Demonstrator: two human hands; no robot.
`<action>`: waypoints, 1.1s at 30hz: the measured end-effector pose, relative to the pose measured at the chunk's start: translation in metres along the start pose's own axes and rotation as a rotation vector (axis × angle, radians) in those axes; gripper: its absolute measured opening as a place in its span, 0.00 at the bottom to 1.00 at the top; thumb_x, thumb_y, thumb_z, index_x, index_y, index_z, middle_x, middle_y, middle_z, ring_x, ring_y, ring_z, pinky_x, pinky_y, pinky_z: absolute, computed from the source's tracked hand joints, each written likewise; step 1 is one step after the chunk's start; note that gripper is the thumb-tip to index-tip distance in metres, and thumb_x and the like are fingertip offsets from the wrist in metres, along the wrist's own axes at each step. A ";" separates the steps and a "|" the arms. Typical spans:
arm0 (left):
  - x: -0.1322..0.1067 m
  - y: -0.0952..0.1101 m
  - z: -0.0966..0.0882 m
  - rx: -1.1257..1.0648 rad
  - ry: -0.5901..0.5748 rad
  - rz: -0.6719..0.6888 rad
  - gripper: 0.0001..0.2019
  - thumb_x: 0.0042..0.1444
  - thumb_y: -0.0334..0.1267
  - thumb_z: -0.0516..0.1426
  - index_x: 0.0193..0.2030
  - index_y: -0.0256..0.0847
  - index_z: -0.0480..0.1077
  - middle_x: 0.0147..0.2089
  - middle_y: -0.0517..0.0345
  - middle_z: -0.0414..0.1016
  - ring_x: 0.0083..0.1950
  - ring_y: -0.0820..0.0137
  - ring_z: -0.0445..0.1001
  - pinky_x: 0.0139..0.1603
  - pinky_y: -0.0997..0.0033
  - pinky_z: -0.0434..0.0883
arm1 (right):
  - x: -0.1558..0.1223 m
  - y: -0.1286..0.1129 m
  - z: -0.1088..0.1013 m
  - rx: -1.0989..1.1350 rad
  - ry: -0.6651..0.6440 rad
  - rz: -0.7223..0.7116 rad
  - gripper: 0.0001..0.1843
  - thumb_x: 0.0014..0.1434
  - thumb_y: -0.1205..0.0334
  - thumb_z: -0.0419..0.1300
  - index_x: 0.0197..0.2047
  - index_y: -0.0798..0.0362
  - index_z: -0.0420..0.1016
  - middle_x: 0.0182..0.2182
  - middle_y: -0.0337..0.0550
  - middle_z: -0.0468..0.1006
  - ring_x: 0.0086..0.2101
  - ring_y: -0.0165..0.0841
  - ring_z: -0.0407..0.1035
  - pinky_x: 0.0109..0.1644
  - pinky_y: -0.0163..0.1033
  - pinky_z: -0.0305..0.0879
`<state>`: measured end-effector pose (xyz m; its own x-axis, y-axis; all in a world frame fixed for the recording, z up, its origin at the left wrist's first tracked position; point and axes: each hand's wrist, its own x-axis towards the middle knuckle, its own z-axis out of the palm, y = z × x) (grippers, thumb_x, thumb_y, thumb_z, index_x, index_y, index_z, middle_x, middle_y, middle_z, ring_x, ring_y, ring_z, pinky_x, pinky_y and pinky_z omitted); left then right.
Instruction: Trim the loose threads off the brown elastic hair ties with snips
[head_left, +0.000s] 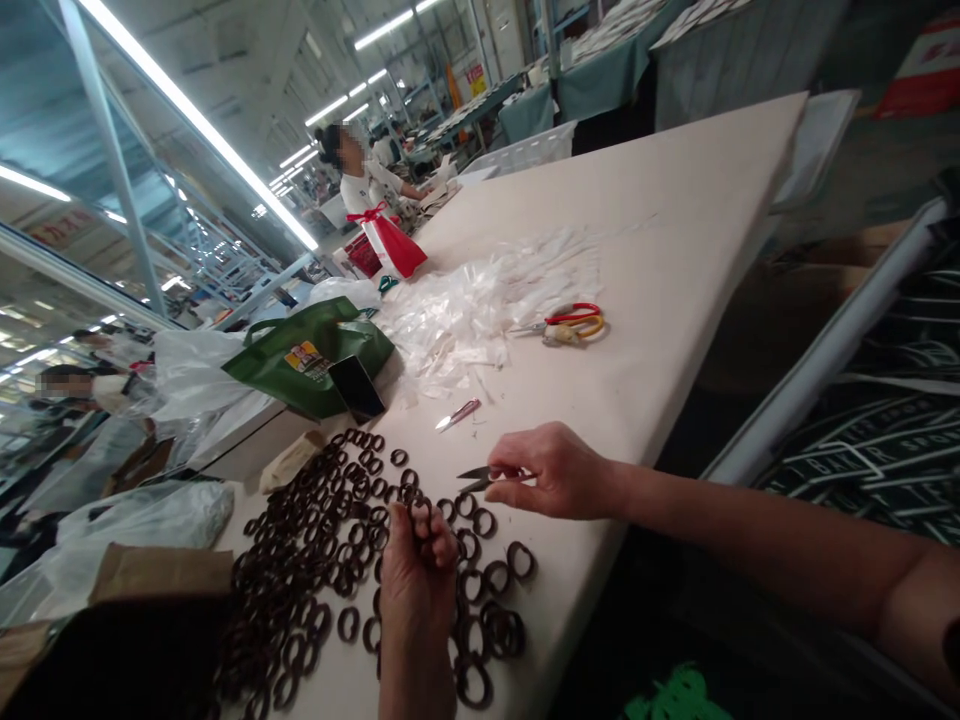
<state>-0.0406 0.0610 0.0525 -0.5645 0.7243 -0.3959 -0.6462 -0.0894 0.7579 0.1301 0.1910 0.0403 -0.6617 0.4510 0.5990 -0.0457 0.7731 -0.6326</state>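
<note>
My right hand (547, 470) is closed around a pair of small thread snips (474, 474), whose dark blades point left and stand slightly apart. Just left of the blades, my left hand (420, 545) pinches a dark brown ring-shaped loop (411, 500) between thumb and fingers; part of it is hidden by the fingers. Many more brown loops (300, 560) lie spread in a heap on the pale table (637, 230), around and under my left hand. A few loops (498, 577) sit apart to the right of my left wrist.
Red-and-yellow-handled scissors (574, 322) and a second small cutter (459, 414) lie beyond my hands, near clear plastic bags (480, 300). A green bag (307, 355) and a dark phone-like slab (357, 388) stand at left. A co-worker (367, 190) is at the far table edge.
</note>
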 end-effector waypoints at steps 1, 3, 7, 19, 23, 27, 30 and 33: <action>-0.001 -0.002 0.001 0.015 0.012 0.002 0.26 0.33 0.51 0.74 0.21 0.38 0.63 0.22 0.66 0.63 0.19 0.83 0.59 0.16 0.85 0.60 | 0.002 -0.002 0.003 -0.018 0.005 -0.035 0.19 0.66 0.47 0.56 0.34 0.54 0.73 0.27 0.38 0.74 0.25 0.26 0.65 0.31 0.32 0.57; -0.003 -0.007 0.002 0.047 0.041 0.014 0.26 0.35 0.51 0.73 0.22 0.38 0.64 0.22 0.66 0.63 0.19 0.83 0.59 0.16 0.85 0.60 | 0.005 -0.005 0.007 -0.057 0.017 -0.082 0.20 0.67 0.46 0.55 0.33 0.54 0.72 0.27 0.37 0.74 0.25 0.26 0.64 0.30 0.32 0.55; -0.003 -0.015 0.003 0.109 0.060 0.024 0.24 0.38 0.53 0.72 0.24 0.37 0.66 0.22 0.66 0.64 0.18 0.83 0.60 0.15 0.84 0.58 | 0.007 -0.004 0.012 -0.146 0.022 -0.144 0.22 0.69 0.46 0.52 0.33 0.54 0.72 0.27 0.37 0.74 0.25 0.26 0.63 0.29 0.34 0.53; -0.004 -0.026 0.007 0.169 0.032 -0.023 0.27 0.31 0.54 0.74 0.23 0.34 0.69 0.19 0.65 0.65 0.18 0.82 0.62 0.16 0.84 0.59 | 0.001 0.002 0.015 -0.461 0.019 -0.275 0.25 0.71 0.46 0.49 0.30 0.53 0.71 0.26 0.38 0.71 0.24 0.28 0.60 0.29 0.38 0.47; -0.004 -0.028 0.004 0.193 0.012 -0.027 0.27 0.33 0.56 0.72 0.23 0.36 0.67 0.20 0.65 0.66 0.19 0.81 0.62 0.17 0.83 0.58 | 0.002 0.004 0.017 -0.445 -0.001 -0.259 0.26 0.72 0.47 0.48 0.28 0.53 0.70 0.26 0.38 0.71 0.24 0.28 0.60 0.29 0.38 0.47; 0.000 -0.027 -0.006 0.378 -0.014 0.044 0.27 0.41 0.62 0.67 0.25 0.37 0.67 0.22 0.62 0.68 0.22 0.78 0.63 0.21 0.79 0.59 | -0.001 0.009 0.014 -0.355 -0.026 -0.187 0.25 0.72 0.48 0.48 0.29 0.54 0.71 0.26 0.38 0.72 0.25 0.27 0.63 0.30 0.36 0.50; 0.009 -0.025 -0.024 0.813 -0.049 0.252 0.25 0.52 0.61 0.60 0.23 0.39 0.66 0.21 0.63 0.66 0.23 0.76 0.62 0.25 0.75 0.59 | -0.011 0.020 0.005 -0.325 -0.001 -0.072 0.21 0.71 0.50 0.51 0.31 0.54 0.71 0.25 0.38 0.73 0.25 0.27 0.65 0.31 0.34 0.53; 0.019 -0.021 -0.042 1.313 -0.023 0.504 0.23 0.58 0.53 0.57 0.19 0.41 0.61 0.20 0.64 0.61 0.24 0.73 0.60 0.30 0.72 0.58 | -0.029 0.038 -0.008 -0.388 0.019 0.037 0.19 0.69 0.49 0.53 0.32 0.53 0.72 0.25 0.37 0.73 0.23 0.27 0.64 0.29 0.34 0.55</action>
<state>-0.0595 0.0482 0.0068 -0.5721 0.8181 0.0585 0.5715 0.3464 0.7439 0.1536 0.2107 0.0028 -0.6436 0.4866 0.5907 0.2665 0.8660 -0.4231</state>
